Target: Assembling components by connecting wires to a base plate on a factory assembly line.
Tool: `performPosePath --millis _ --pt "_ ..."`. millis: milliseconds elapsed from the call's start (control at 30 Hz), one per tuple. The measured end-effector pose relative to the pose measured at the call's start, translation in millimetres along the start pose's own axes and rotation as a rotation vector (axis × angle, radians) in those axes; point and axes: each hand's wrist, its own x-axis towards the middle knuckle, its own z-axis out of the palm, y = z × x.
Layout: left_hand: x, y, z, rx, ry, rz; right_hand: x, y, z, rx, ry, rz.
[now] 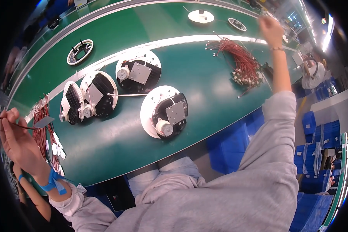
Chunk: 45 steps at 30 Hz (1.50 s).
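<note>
At the far left my left hand point(19, 145), with a blue strap at its wrist, pinches a dark red cable point(22, 125). A flat grey rectangular piece point(44, 122) shows at the cable's end. My right hand point(270, 31) is raised over the far right part of the bench, its fingers curled; whatever they hold is hidden. Nearest to me on the green bench lies a round white-and-black unit point(149, 112) with a silver motor and metal plate. Three similar units, one of them a disc unit point(139, 71), stand behind and left of it.
Bundles of red wires lie at the bench's right point(243, 58) and left point(40, 127). A green conveyor point(131, 29) behind carries a white ring point(80, 52), a white disc point(201, 16) and a smaller ring point(237, 24). Blue bins point(226, 149) stand below; another person's arm point(36, 199) shows lower left.
</note>
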Motion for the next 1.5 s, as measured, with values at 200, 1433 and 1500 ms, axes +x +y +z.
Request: performPosePath --millis 200,1433,1500 --pt "-6 5 18 -0.277 -0.120 -0.068 26 -53 -58 0.563 0.491 -0.051" --pt "-112 -102 199 -0.415 -0.873 -0.654 -133 -246 -28 0.768 -0.632 0.180" --pt "-117 -98 201 -0.195 -0.740 -0.523 -129 -249 -31 0.822 -0.636 0.141"
